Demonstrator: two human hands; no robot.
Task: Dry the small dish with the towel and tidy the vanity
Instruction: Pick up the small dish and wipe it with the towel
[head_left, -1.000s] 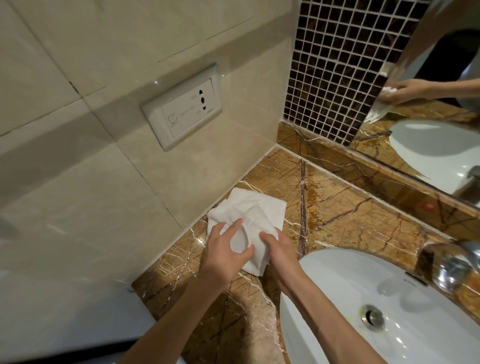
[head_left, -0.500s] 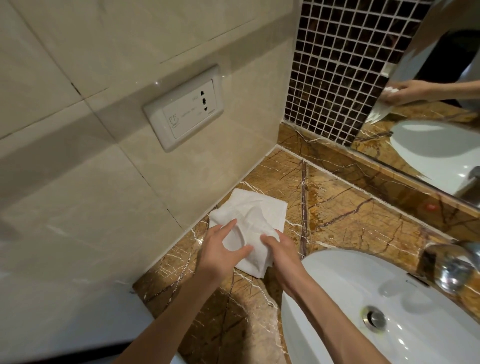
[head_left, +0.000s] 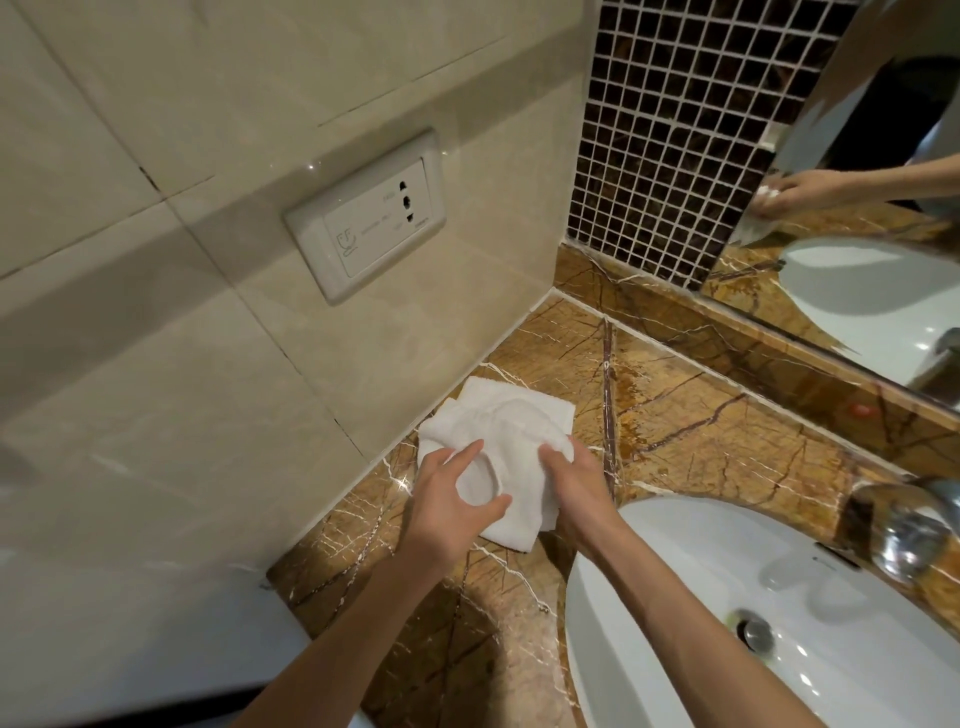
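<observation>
Left hand (head_left: 447, 499) and right hand (head_left: 571, 483), fingers clamped on towel (head_left: 498, 431) wrapping dish (head_left: 480, 480), on left of counter (head_left: 701, 441).

Two bare hands work over a brown marble tabletop (head_left: 691, 441) with white veins. The left hand (head_left: 447, 504) holds a small white dish (head_left: 480, 480), thumb and fingers curled around its rim. The right hand (head_left: 574, 486) grips a white towel (head_left: 514, 431), which is bunched over the far side of the dish and hangs down to the tabletop. A white sink (head_left: 675, 623) sits just beside the right arm, with a shiny metal tap (head_left: 909, 530) at its far edge. A white wall socket (head_left: 366, 215) is set in the pale tiled wall. A mirror (head_left: 857, 208) beside dark little tiles shows a hand and the towel.
</observation>
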